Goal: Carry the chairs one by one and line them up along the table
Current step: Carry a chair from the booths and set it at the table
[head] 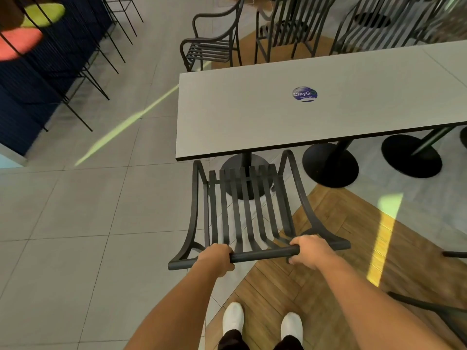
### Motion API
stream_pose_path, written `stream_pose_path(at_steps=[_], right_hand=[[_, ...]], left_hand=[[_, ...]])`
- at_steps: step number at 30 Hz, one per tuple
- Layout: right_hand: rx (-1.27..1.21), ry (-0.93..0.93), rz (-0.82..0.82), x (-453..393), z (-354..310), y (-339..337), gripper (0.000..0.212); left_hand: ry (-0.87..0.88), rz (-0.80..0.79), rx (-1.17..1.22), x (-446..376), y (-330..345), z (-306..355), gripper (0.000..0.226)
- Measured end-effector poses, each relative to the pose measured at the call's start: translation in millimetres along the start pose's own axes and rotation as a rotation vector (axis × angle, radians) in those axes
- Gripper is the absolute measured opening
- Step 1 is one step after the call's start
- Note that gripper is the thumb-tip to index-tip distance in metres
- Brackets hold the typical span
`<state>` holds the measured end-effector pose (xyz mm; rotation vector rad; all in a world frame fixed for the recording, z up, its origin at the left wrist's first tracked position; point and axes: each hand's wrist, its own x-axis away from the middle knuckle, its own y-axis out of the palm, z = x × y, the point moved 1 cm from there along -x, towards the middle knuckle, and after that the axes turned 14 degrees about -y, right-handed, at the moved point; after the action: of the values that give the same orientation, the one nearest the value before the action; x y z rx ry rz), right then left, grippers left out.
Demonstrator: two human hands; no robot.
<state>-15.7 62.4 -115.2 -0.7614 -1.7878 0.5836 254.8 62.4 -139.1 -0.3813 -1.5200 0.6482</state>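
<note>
A black slatted metal chair (249, 210) stands right in front of me, its seat end tucked under the near edge of the long grey table (252, 117). My left hand (218, 257) and my right hand (312, 251) both grip the chair's top back rail, about a shoulder's width apart. On the far side of the table stand three more black slatted chairs: one (212, 44) at the table's left corner, a second (285, 29) facing the table, and a third (374, 29) further right.
Black round pedestal bases (331, 165) hold the table up. Wire-legged stools (83, 54) line a dark blue counter at the upper left. Part of another black chair (434, 306) juts in at the lower right. My white shoes (233, 319) stand on wood flooring beside grey tiles.
</note>
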Motion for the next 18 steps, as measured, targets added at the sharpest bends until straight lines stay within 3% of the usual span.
stream_pose_path(at_steps=[5, 13, 18], right_hand=[[-0.184, -0.018, 0.104, 18, -4, -13, 0.061], [-0.175, 0.137, 0.429, 77, 26, -33, 0.039], [-0.237, 0.337, 0.480, 139, 91, -21, 0.041]], left_hand=[[0.095, -0.017, 0.071, 8, -26, 11, 0.052], [0.283, 0.108, 0.023, 24, -77, 71, 0.032], [0.418, 0.138, -0.132, 35, -82, 150, 0.023]])
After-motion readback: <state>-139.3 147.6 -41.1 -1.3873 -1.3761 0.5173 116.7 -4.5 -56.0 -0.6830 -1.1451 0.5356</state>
